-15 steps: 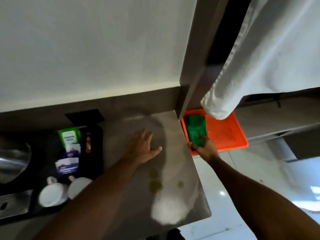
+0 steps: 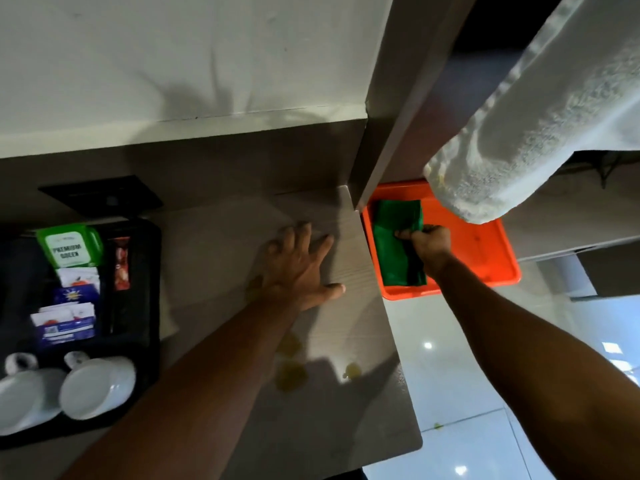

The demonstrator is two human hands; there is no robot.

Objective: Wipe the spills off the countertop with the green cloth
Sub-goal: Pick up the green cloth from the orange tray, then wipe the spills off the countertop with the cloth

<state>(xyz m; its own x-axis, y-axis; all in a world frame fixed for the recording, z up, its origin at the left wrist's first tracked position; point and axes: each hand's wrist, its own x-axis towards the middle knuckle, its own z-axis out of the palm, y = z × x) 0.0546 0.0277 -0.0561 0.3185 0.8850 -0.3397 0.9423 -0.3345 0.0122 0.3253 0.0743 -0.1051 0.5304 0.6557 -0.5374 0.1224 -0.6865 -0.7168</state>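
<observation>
Grey worktop (image 2: 214,237) under dim light, pale wall behind it, glossy white floor off to my right. My left hand (image 2: 298,268) lies flat on the worktop, fingers spread wide, holding nothing. My right hand (image 2: 427,242) is over in the orange tray (image 2: 485,244) beyond the worktop's end, fingers pinched shut on an edge of the green cloth (image 2: 394,251), which lies folded in the tray's left half.

Yellowish spills (image 2: 291,375) sit nearer me, partly under my left forearm, with one smaller spot (image 2: 352,370) close to the right edge.

What can go wrong here? I only have a corner of the cloth, so lifting could let it unfold and trail, maybe catching the tray's rim and tugging the tray. I can't tell what the tray rests on, so a tug might tip it. The white towel (image 2: 519,133) hangs low over the tray's far side; a high lift could brush it. My left forearm hovers right over the spills, so dropping it would smear them onto my arm. And wiping toward the right edge could push liquid onto the floor, while sweeping left risks bumping the black tray (image 2: 152,271) with its cups (image 2: 97,386) and sachets.
</observation>
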